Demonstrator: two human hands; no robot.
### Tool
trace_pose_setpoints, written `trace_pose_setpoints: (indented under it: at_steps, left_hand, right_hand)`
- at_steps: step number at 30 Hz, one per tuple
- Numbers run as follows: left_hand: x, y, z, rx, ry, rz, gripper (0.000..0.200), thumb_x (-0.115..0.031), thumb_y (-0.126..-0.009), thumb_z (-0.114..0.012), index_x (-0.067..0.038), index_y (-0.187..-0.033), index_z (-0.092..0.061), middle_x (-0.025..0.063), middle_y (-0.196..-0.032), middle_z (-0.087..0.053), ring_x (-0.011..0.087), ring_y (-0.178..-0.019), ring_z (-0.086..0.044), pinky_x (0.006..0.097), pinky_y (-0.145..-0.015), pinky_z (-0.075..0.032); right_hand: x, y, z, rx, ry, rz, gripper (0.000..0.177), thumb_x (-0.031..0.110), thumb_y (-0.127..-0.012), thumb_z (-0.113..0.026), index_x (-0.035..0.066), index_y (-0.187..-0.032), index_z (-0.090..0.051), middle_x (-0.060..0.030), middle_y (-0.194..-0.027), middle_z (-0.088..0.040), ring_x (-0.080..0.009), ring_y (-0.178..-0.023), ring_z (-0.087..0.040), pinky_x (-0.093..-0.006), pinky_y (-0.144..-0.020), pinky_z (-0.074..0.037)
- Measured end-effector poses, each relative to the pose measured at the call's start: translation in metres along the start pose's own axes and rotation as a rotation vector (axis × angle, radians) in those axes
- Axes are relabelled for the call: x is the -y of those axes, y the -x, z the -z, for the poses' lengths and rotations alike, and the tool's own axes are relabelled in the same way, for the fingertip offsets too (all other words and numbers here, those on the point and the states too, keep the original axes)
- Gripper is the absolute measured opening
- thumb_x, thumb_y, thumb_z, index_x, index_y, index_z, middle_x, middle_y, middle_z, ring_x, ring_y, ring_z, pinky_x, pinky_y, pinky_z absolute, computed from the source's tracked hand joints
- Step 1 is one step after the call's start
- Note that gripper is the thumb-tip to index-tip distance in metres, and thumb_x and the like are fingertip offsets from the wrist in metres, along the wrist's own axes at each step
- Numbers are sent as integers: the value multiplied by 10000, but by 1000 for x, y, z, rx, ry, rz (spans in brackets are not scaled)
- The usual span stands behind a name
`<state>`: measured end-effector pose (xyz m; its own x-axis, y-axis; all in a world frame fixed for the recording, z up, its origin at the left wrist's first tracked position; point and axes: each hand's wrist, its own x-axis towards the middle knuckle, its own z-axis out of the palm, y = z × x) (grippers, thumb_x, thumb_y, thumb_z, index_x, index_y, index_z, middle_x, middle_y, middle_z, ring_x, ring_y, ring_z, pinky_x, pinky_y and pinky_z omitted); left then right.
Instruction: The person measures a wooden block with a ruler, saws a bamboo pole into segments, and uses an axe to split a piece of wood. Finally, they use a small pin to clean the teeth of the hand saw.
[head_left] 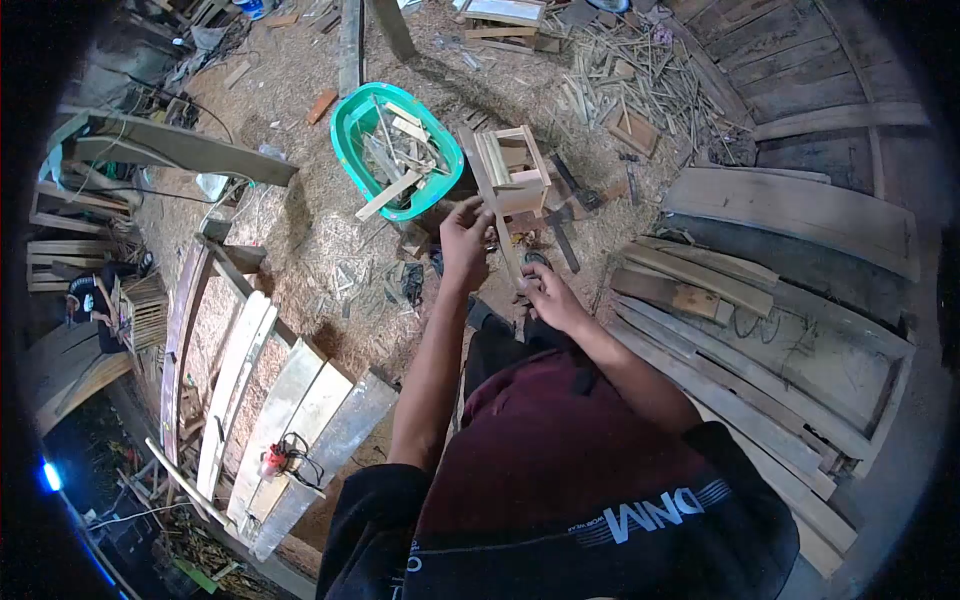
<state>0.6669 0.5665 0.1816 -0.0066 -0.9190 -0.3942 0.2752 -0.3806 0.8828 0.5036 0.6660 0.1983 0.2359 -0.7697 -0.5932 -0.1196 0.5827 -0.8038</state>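
Observation:
My left hand point(467, 245) has its fingers closed around the edge of a long thin wooden strip point(503, 232). Near the strip's lower end, my right hand point(549, 299) pinches it between thumb and fingers. The strip runs up from my right hand, past my left hand, along the left side of a small wooden frame box point(517, 170). Whether strip and box touch, I cannot tell. Left of the box is a green tub point(349, 143) full of wood offcuts point(399, 150).
Sawdust and scraps cover the floor point(310, 225). Long boards point(725, 350) lie at the right. A red power tool point(271, 461) rests on planks point(268, 405) at the lower left. At the far left, another person point(92, 305) is beside a slatted crate point(147, 312).

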Motion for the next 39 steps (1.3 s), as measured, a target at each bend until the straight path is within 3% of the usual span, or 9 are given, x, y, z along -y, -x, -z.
trace_pose_setpoints:
  at_steps: [7, 13, 15, 16, 17, 18, 22, 28, 39]
  left_hand:
    - [65, -78, -31, -43, -274, -38, 250, -49, -907, -626, 55, -1135, -628, 99, -1012, -704, 139, -864, -654, 277, -763, -526]
    - [180, -172, -25, -108, -686, 35, 265, -144, -871, -672, 32, -1069, -669, 166, -936, -719, 218, -892, -698, 325, -803, -528]
    - [222, -215, -19, -67, -757, 7, 296, -166, -858, -664, 33, -1076, -656, 218, -998, -687, 322, -959, -672, 398, -859, -514]
    - [248, -235, -14, -69, -835, -57, 300, -171, -858, -658, 34, -1076, -653, 222, -1007, -681, 342, -973, -660, 416, -878, -506]
    - [275, -252, -6, -74, -907, -113, 304, -176, -857, -652, 35, -1076, -649, 226, -1016, -674, 362, -988, -648, 435, -897, -497]
    - [296, -276, -1, 5, -1014, -90, 391, -201, -871, -626, 11, -1197, -583, 237, -1146, -618, 390, -1090, -586, 473, -944, -463]
    - [379, -358, 9, 17, -1206, -223, 514, -243, -925, -548, -39, -1379, -421, 219, -1365, -486, 373, -1249, -481, 476, -1027, -397]
    - [421, -405, 26, 244, -1429, -160, 576, -410, -1010, -360, -150, -1515, -265, 180, -1566, -236, 352, -1458, -192, 565, -1154, -165]
    - [437, -400, 28, 233, -1533, -219, 625, -546, -975, -382, -302, -1531, -235, 160, -1602, -142, 391, -1472, -118, 585, -1158, -95]
  right_hand:
    - [-63, -72, 47, -88, -236, -40, 226, 131, -999, -511, -8, -1177, -534, -54, -851, -644, -86, -633, -558, -232, -569, -460]
    - [-180, -238, 119, -232, -228, -141, 135, 125, -994, -521, 17, -988, -602, -32, -754, -602, -94, -587, -540, -251, -515, -422]
    - [-229, -308, 138, -241, -184, -233, 128, 131, -993, -521, 31, -1001, -601, -40, -763, -631, -84, -587, -542, -240, -504, -421]
    - [-270, -343, 139, -256, -369, -90, 127, 138, -986, -535, 38, -957, -609, -33, -766, -632, -81, -585, -538, -235, -491, -398]
    - [-247, -363, 151, -207, -46, -232, 136, 139, -982, -543, 32, -936, -614, -26, -762, -630, -83, -584, -538, -244, -499, -410]
    - [-252, -388, 152, -237, -118, -240, 136, 138, -982, -543, 31, -937, -615, -28, -760, -630, -85, -579, -535, -244, -500, -412]
    - [-335, -477, 153, -378, 32, -35, 147, 136, -984, -541, 19, -946, -620, -31, -753, -631, -80, -568, -514, -241, -518, -413]
    - [-318, -490, 162, -230, -202, -287, 186, 156, -990, -550, 9, -919, -639, -24, -757, -639, -68, -575, -506, -237, -528, -398]
    - [-324, -489, 158, -219, -129, -238, 189, 171, -984, -559, 18, -912, -642, -25, -729, -625, -69, -534, -501, -226, -462, -395]
